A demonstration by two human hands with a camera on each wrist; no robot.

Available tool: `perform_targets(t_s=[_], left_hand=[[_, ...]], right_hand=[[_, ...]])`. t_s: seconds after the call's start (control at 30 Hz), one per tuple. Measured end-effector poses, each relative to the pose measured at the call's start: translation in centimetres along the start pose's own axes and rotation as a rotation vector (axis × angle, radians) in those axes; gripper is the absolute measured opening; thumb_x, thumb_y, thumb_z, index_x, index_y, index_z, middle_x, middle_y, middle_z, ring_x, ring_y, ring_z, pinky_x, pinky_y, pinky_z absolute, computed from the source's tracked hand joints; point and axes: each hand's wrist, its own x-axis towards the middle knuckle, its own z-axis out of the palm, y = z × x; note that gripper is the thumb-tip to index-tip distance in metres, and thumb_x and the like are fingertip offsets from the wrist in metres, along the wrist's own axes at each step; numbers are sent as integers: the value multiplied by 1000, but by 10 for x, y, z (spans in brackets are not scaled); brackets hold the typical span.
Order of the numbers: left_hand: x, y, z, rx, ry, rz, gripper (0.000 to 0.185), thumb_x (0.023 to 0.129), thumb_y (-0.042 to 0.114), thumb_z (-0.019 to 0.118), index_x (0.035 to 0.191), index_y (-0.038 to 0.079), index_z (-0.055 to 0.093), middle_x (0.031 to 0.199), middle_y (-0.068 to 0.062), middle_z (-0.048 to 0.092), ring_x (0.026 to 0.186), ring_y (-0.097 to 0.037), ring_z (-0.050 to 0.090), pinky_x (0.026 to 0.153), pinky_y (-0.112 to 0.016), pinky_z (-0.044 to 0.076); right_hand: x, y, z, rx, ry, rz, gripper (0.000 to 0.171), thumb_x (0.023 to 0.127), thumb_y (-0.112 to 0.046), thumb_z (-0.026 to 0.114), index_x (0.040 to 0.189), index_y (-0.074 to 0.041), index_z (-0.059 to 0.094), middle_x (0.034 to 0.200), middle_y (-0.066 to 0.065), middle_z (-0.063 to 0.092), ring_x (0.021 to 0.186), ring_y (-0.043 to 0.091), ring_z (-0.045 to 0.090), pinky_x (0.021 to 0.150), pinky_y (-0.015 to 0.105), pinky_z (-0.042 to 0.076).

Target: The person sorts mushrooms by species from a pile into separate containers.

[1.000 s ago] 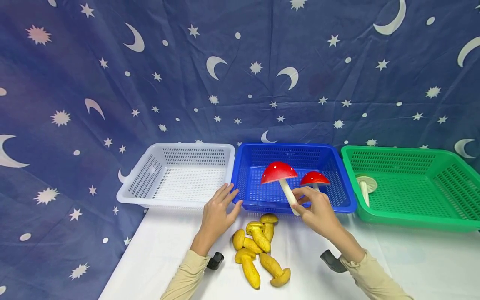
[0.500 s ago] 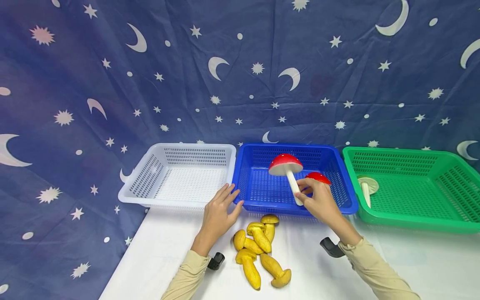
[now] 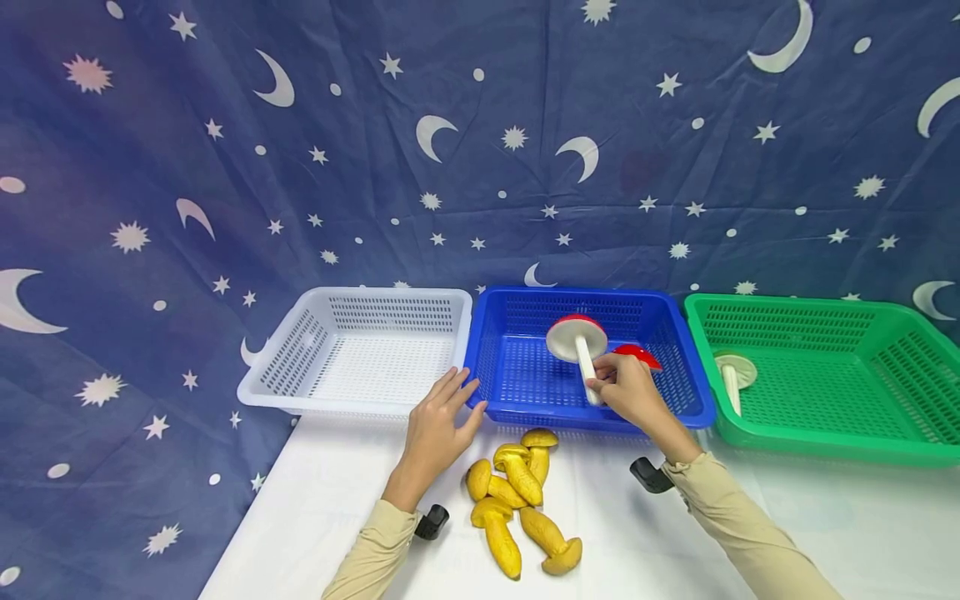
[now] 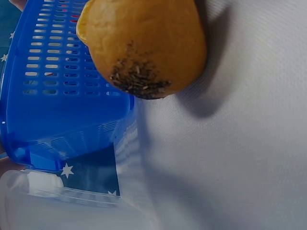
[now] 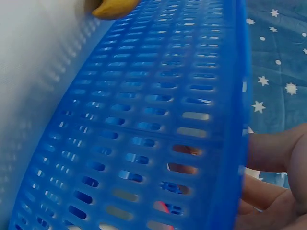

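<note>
My right hand point(image 3: 630, 392) pinches the white stem of a red-capped toy mushroom point(image 3: 576, 340) over the blue basket point(image 3: 540, 414). The cap's pale underside faces me. Behind my fingers, a second red mushroom point(image 3: 637, 357) lies in the same basket, partly hidden. My left hand point(image 3: 437, 427) rests at the basket's front left corner, fingers spread and holding nothing. Several yellow mushrooms point(image 3: 519, 473) lie on the white cloth between my forearms; one yellow mushroom point(image 4: 144, 45) looms large in the left wrist view. The right wrist view has the blue basket wall in front of the right hand point(image 5: 273, 191).
A white basket point(image 3: 352, 407) stands left of the blue one. On the right is a green basket point(image 3: 840, 448) with a pale mushroom point(image 3: 738, 372) at its left side. A dark blue curtain point(image 3: 480, 150) with stars and moons hangs behind.
My right hand has moved slightly up and tipped the red mushroom, so its cap's underside now shows and it sits deeper over the blue basket. The left hand has stayed in place.
</note>
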Motion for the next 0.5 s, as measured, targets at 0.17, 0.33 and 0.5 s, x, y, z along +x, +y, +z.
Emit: perform_targets(t_s=[0.17,0.33,0.5], left_hand=[[-1,1,-1,-2,-8,-10,36,88,30,64,111,4,70,125,-13,61,122,-29,51,95,-43,47],[-1,0,0,0,-1,2,36,88,31,64,111,4,70,124,-13,61,122,-29,52,94,-43,47],[-1,-1,2,-9,7,7,35,87,30,65,110,3,70,124,-14,61,121,-30,52,94,-44,47]], right_hand=[[4,5,4,-34,-64,12,20,79,1,71,95,11,64,78,13,65,68,20,59,57,28,54],[6,8,7,-62,-128,14,23,80,2,70,99,12,62,75,12,63,68,20,57,59,29,51],[8,9,9,-107,-180,29,21,80,1,69,100,7,63,69,8,59,64,20,52,57,27,48]])
